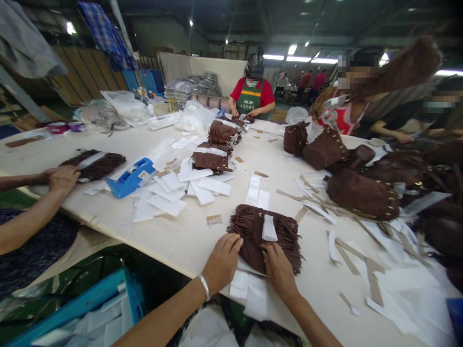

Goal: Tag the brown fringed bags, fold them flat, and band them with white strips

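Observation:
A brown fringed bag (253, 236) lies flat in front of me at the table's near edge, with a white paper strip (269, 227) across its middle. My left hand (223, 260) is closed on the bag's left front edge, its fingers bent over the brown material. At the front edge, just below the white strip, my right hand (279, 270) grips the bag between thumb and fingers. Sheets of white paper (249, 289) stick out from under the bag toward me. The undersides of both hands are hidden.
Left of centre are a blue tape dispenser (132, 178) and loose white cards (170, 195). Wrapped brown bags (211, 156) form a row behind. More brown bags (361, 193) and paper scraps lie right. Co-workers' hands (63, 177) hold another fringed bag; a blue crate (83, 303) stands below.

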Motion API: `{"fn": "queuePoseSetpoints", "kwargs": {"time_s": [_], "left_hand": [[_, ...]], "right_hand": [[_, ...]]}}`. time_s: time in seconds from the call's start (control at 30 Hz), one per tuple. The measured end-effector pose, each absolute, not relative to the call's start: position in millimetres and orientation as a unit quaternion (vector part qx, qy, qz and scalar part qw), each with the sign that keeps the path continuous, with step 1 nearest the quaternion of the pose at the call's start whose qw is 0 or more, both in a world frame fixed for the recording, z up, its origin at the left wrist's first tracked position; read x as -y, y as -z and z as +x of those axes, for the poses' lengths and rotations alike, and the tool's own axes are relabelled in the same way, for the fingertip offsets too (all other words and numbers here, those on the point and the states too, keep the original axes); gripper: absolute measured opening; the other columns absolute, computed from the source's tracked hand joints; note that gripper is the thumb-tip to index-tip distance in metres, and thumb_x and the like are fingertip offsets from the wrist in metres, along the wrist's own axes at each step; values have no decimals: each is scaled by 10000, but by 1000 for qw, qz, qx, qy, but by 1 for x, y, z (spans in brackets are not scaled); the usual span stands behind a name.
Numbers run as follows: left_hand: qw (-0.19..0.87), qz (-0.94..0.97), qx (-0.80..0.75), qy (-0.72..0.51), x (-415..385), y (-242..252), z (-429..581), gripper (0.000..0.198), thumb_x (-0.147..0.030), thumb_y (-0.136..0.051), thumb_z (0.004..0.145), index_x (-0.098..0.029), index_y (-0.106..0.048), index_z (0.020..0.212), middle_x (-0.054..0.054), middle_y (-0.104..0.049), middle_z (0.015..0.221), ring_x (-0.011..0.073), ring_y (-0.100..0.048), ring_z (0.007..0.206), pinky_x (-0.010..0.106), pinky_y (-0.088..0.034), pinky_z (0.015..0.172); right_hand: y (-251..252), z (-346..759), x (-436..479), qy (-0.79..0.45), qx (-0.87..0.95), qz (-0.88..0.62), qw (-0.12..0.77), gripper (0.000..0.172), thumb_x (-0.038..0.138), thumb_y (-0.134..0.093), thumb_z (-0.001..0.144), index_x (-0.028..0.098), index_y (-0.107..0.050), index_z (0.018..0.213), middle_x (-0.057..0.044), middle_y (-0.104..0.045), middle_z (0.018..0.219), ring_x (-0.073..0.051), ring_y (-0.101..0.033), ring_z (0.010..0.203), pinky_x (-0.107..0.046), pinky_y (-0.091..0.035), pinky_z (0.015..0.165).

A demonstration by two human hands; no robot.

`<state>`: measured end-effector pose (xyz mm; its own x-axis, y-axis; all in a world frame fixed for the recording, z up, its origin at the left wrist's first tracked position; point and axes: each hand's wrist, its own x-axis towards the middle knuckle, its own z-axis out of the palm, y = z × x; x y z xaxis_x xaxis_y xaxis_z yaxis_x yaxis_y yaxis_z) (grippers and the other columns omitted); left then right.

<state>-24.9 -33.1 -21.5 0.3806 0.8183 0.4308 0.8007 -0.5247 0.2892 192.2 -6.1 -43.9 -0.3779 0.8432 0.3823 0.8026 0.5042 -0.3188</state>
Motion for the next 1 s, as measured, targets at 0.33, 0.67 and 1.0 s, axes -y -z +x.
{"fn": "queuePoseSetpoints", "kwargs": {"time_s": [0.33,0.67,1.0], "left_hand": [[66,814,-541,-198,0,29,-30,193,-52,-463,860,-208,-556,926,37,-569,923,186,-553,865,315,-497,766],[153,774,-599,-133,24,24,-27,294,23,-474,712,-217,-519,876,25,-634,856,178,-610,759,267,-433,639],[149,704,-677,-154,-63,-35,-29,445,-495,-316,958,-152,-566,1092,109,-666,917,244,-638,857,349,-440,748]], "right_hand": [[41,193,3,-55,819,-531,213,314,167,-390,934,199,-519,1218,-97,-576,1141,-227,-550,1079,-407,-477,945],[47,195,2,-42,812,-539,220,290,181,-402,936,212,-529,1196,-103,-578,1129,-240,-563,1057,-416,-498,923],[52,194,3,-42,809,-539,231,319,149,-401,929,218,-521,1217,-95,-588,1089,-238,-576,1009,-418,-514,897]]}}
